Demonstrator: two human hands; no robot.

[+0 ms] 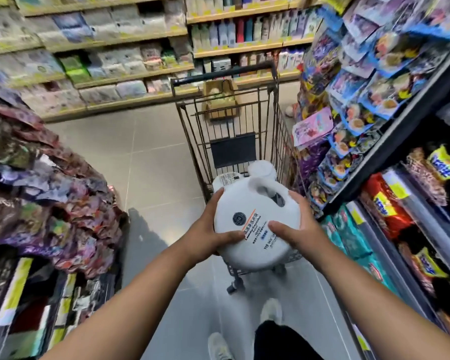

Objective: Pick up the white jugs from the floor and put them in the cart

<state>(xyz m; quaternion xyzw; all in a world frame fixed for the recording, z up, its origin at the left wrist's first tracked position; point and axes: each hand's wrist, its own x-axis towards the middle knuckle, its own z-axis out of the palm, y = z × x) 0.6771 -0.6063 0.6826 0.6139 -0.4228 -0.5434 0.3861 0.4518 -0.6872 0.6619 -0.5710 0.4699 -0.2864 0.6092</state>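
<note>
I hold a large white jug (255, 219) with a printed label and a moulded handle, tilted, over the near end of a brown wire shopping cart (234, 118). My left hand (213, 227) grips its left side and my right hand (294, 227) grips its right side, thumbs on the label. Behind it, inside the cart, another white jug (229, 179) lies with a white cap (261, 168) showing. The held jug hides the cart's near basket.
Packed shelves line the aisle: bagged goods on the left (50, 165), hanging packets and snack bags on the right (374, 113), bottles at the back. A cardboard box (220, 98) sits beyond the cart. Grey tiled floor (151, 157) stretches to the cart's left. My shoes (270, 311) are below.
</note>
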